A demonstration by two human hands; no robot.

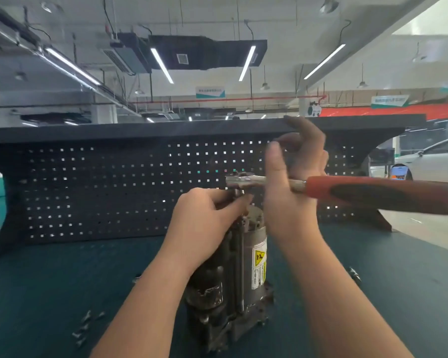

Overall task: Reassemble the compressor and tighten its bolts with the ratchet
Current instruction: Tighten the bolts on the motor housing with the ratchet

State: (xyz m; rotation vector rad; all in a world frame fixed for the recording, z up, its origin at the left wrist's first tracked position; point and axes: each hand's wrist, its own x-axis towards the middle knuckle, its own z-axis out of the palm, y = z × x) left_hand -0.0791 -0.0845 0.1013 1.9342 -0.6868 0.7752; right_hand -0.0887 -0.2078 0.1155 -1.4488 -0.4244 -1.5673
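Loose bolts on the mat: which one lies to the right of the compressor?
The single bolt beside the right forearm, alone on the green mat. The others lie clustered left of the compressor, near the front edge.

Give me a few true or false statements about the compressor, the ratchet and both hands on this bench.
1. The compressor stands upright on the green mat. True.
2. The ratchet has a blue handle. False: it is red and black.
3. The left hand grips near the compressor's top, under the ratchet head. True.
4. The ratchet lies flat on the mat. False: it is raised level above the compressor, at the right hand.
5. Loose bolts lie on the mat. True.
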